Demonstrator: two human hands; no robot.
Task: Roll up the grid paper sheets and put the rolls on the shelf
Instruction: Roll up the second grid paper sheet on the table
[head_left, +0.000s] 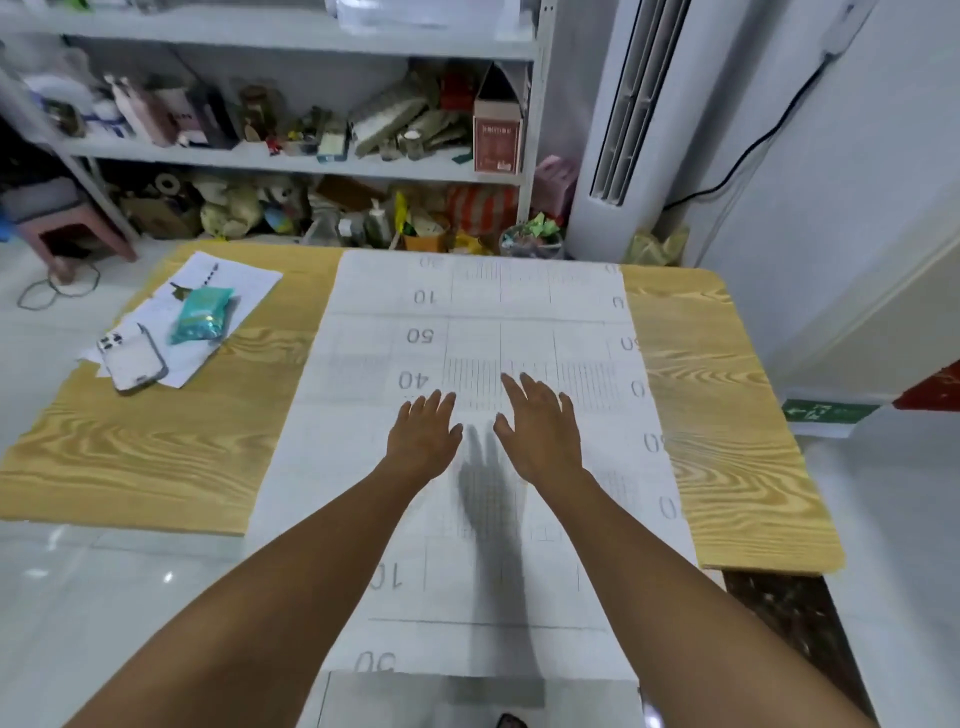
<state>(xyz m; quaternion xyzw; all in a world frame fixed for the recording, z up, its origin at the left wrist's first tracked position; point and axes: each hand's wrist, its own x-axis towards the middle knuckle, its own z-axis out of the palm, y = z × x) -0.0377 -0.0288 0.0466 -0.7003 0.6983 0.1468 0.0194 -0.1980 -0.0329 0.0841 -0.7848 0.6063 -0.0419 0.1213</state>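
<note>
Holding left hand and right hand out, fingers straight, gripping nothing, over grid paper on table; maybe touching it; paper's near end being cut off below.

The wooden table carries grid paper, white sheets and a phone.

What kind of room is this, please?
Probably a home workroom or storage room: a metal shelf crowded with boxes, toys and scraps, a standing air conditioner beside it, and a wooden table with a large grid paper sheet spread on it.
</note>
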